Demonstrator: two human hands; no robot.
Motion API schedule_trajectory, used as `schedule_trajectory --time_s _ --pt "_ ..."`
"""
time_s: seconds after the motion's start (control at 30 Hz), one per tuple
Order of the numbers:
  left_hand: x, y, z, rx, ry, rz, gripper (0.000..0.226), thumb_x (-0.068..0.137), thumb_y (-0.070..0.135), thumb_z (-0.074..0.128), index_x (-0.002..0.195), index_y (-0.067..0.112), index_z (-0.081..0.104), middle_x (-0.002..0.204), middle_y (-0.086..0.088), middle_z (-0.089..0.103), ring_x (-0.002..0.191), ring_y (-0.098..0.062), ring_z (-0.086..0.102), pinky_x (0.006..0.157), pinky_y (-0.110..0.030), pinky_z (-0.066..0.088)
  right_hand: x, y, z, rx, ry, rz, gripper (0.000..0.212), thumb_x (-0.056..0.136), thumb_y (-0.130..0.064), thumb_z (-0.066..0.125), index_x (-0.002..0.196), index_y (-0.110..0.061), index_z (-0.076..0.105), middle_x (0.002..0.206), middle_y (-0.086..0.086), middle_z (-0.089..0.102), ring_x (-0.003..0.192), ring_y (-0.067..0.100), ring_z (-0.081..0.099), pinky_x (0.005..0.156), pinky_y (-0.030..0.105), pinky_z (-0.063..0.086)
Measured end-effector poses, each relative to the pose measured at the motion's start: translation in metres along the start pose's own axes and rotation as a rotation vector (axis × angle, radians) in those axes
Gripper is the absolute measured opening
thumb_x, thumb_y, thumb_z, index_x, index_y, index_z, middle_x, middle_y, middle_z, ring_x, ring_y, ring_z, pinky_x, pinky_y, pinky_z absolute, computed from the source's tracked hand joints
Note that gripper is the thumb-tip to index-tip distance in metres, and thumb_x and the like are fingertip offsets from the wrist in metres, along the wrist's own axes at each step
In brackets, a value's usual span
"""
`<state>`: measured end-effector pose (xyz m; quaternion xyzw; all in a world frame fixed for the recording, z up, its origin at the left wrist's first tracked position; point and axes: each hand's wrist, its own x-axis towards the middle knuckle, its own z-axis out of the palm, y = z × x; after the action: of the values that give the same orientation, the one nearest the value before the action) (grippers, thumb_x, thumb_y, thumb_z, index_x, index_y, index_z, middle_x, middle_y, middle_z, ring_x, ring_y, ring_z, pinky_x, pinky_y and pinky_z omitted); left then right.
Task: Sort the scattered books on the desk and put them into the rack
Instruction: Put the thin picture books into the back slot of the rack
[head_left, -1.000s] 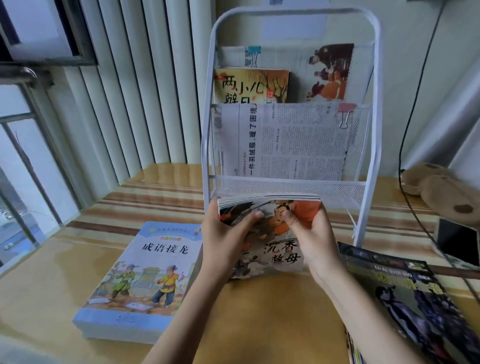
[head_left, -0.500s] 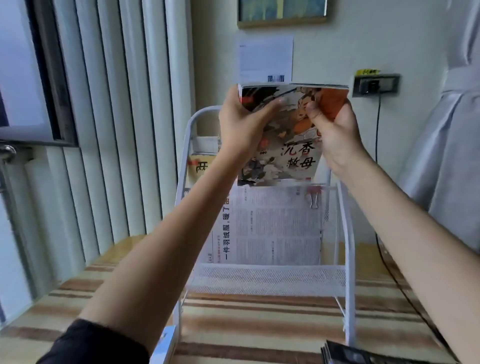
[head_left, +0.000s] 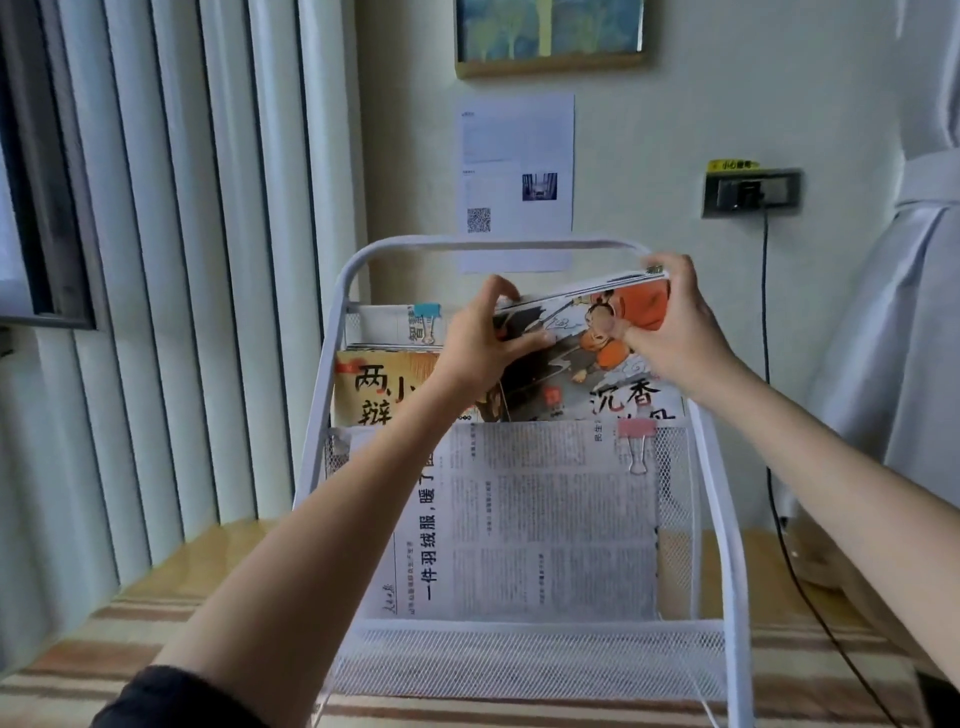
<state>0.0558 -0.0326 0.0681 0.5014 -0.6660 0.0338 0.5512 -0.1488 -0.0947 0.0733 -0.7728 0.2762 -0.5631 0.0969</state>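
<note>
Picture book (head_left: 587, 358) gripped by left hand (head_left: 480, 345) and right hand (head_left: 675, 325), lowered into white rack (head_left: 724, 519) top tier beside yellow book (head_left: 379, 389), newspaper (head_left: 524, 525) held in middle tier

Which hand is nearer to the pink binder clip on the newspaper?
Right. The right hand grips the picture book's top right corner, almost directly above the pink binder clip. The left hand holds the book's left edge, farther off to the clip's upper left.
</note>
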Motion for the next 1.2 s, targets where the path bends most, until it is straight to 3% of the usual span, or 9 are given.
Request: schedule_trajectory --time_s 0.1,0.17,0.3,0.4,0.5,0.73,0.87,1.1,1.2 --pt "0.000 0.004 0.001 0.061 -0.075 0.058 0.048 0.076 0.034 0.075 0.117 0.021 0.053 0.105 0.008 0.063 0.091 -0.006 0.060 0.072 -0.006 0.046 -0.003 0.003 -0.007 -0.238 -0.022 -0.099 0.060 0.077 -0.055 0.067 0.124 -0.035 0.036 0.116 -0.007 0.052 0.100 0.019 0.047 0.084 0.028 0.028" --pt "0.000 0.004 0.002 0.178 -0.141 0.093 0.055 0.078 0.035 0.074 0.128 0.021 0.054 0.121 -0.003 0.063 0.108 -0.019 0.060 0.091 -0.026 0.048 -0.005 0.007 -0.012 -0.467 -0.047 -0.123 0.048 0.076 -0.061 0.062 0.113 -0.039 0.041 0.108 -0.005 0.058 0.103 0.024 0.047 0.082 0.031 0.022" --pt "-0.006 0.002 0.007 0.365 -0.223 0.088 0.058 0.079 0.044 0.071 0.132 0.028 0.054 0.120 -0.005 0.056 0.109 -0.026 0.055 0.103 -0.043 0.040 -0.015 0.016 -0.015 -0.659 -0.095 -0.165 0.042 0.068 -0.067 0.059 0.098 -0.038 0.050 0.109 -0.006 0.048 0.109 0.020 0.036 0.086 0.033 0.019" --pt "-0.011 -0.005 0.006 0.493 -0.179 0.150 0.059 0.081 0.055 0.062 0.135 0.034 0.051 0.119 0.001 0.050 0.111 -0.020 0.048 0.100 -0.036 0.033 -0.015 0.016 -0.011 -0.734 -0.066 -0.209 0.027 0.080 -0.053 0.059 0.095 -0.031 0.058 0.119 -0.002 0.048 0.117 0.022 0.035 0.100 0.038 0.018" --pt "-0.015 -0.008 0.005 0.631 -0.178 0.227 0.059 0.087 0.061 0.047 0.141 0.037 0.041 0.121 0.001 0.048 0.116 -0.018 0.042 0.097 -0.034 0.026 -0.012 0.012 -0.002 -0.816 -0.104 -0.266 0.032 0.092 -0.051 0.040 0.099 -0.025 0.056 0.113 -0.004 0.060 0.113 0.020 0.050 0.104 0.042 0.017" --pt "-0.015 -0.002 0.014 0.724 -0.150 0.223 0.057 0.087 0.061 0.045 0.120 0.014 0.046 0.111 -0.007 0.050 0.107 -0.026 0.047 0.094 -0.039 0.030 -0.002 -0.002 0.014 -0.925 -0.082 -0.222 0.069 0.096 -0.050 0.007 0.074 -0.022 0.066 0.089 0.003 0.062 0.092 0.021 0.050 0.086 0.039 0.022" --pt "-0.013 -0.005 0.019 0.687 -0.136 0.208 0.055 0.088 0.060 0.046 0.118 0.014 0.047 0.112 -0.007 0.049 0.108 -0.026 0.045 0.094 -0.037 0.027 0.002 0.002 0.015 -0.878 -0.023 -0.233 0.070 0.098 -0.046 0.009 0.068 -0.016 0.065 0.083 0.002 0.061 0.085 0.021 0.047 0.083 0.038 0.023" --pt "-0.018 -0.008 0.021 0.827 0.002 0.293 0.070 0.089 0.060 0.044 0.139 0.012 0.036 0.137 -0.013 0.038 0.124 -0.030 0.035 0.102 -0.041 0.028 -0.004 -0.004 0.025 -0.929 0.027 -0.307 0.028 0.097 -0.034 0.031 0.102 -0.012 0.048 0.100 0.009 0.057 0.095 0.029 0.048 0.083 0.043 0.029" --pt "-0.025 -0.006 0.021 0.769 0.101 0.332 0.044 0.095 0.042 0.047 0.127 0.011 0.048 0.120 -0.011 0.050 0.109 -0.028 0.046 0.091 -0.037 0.036 -0.020 -0.005 0.037 -0.904 -0.091 -0.277 0.031 0.095 -0.036 0.040 0.111 -0.010 0.047 0.108 0.013 0.052 0.103 0.032 0.046 0.082 0.045 0.034"
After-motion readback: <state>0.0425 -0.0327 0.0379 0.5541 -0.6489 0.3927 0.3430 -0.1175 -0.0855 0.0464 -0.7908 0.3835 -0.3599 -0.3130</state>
